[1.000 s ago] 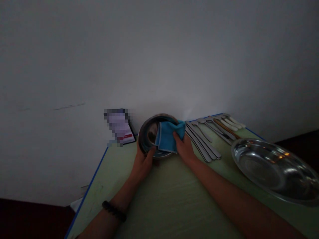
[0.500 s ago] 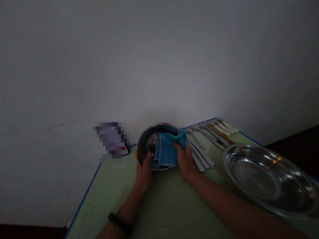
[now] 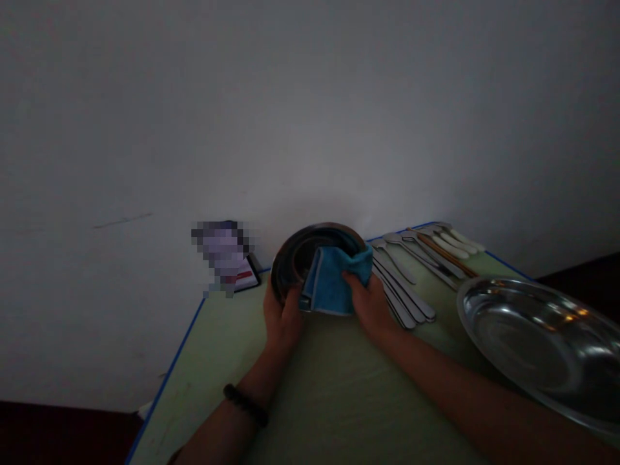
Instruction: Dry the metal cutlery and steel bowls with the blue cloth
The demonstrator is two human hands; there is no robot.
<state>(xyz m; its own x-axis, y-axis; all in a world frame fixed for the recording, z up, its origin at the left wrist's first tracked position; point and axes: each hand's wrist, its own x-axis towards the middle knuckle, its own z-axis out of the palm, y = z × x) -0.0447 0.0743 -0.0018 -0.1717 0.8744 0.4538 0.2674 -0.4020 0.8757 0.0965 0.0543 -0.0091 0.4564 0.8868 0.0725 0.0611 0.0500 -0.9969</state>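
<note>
A round shiny metal bowl (image 3: 285,265) is tilted toward me above the far part of the table. My left hand (image 3: 283,316) grips its left rim, thumb on the inner side and fingers behind. My right hand (image 3: 371,303) is closed on a blue cloth (image 3: 334,281), which drapes over the bowl's right rim and covers part of its inside. The right fingers behind the cloth are hidden. Just right of that hand lie several metal knives (image 3: 404,300), handles toward me.
Spoons (image 3: 400,261), brown chopsticks (image 3: 443,252) and white-handled cutlery (image 3: 460,242) lie along the back right. A large oval metal basin (image 3: 523,342) stands at the right. A phone (image 3: 247,278), partly blurred out, leans on the wall at the back left. The green table (image 3: 208,342) has blue edging.
The bowl has tipped a little, so its inside shows less. Both hands keep their hold on bowl and cloth. The whole view has shifted slightly.
</note>
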